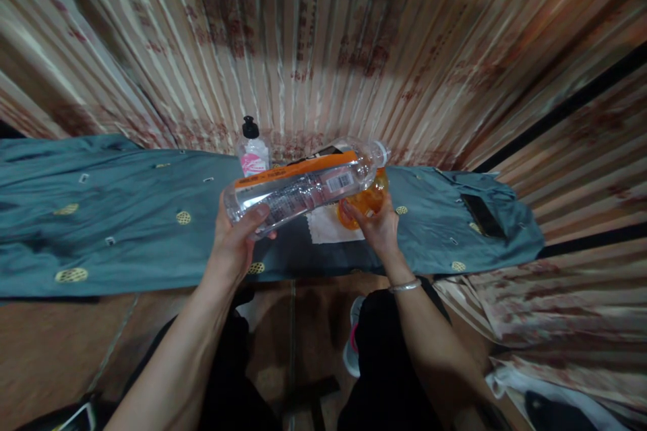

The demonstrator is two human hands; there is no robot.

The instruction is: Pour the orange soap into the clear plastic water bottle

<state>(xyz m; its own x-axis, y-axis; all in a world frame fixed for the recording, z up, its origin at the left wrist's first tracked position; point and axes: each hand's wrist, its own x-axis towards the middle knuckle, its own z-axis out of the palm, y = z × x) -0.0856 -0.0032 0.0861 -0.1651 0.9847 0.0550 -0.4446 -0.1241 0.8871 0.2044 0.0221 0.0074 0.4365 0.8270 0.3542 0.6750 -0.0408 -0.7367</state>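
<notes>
Clear plastic bottle (313, 196) with an orange label band: held above the cloth-covered counter (126, 215), tilted, its white-capped neck up and to the right, its base down and to the left.

Left hand (237, 232): closed around the base end of the clear plastic bottle. The thumb is laid along the near side; a fingertip is seen below the base. The forearm is extended from the lower left, angled up and inward.

Right hand (378, 225): closed on an orange translucent container (373, 199), just below the neck of the clear plastic bottle. The thumb is pressed against its near left side. The forearm is slanted up and to the left from the lower right; a silver bracelet (404, 286) is worn at the wrist.

Relative to the clear plastic bottle: a black-capped bottle (255, 153) with a pink label is stood behind its left half, partly hidden; a white paper sheet (331, 229) is seen below its right half; a dark phone-like slab (482, 215) is laid well to the right, on the counter. A patterned curtain (303, 34) is hung beyond.
</notes>
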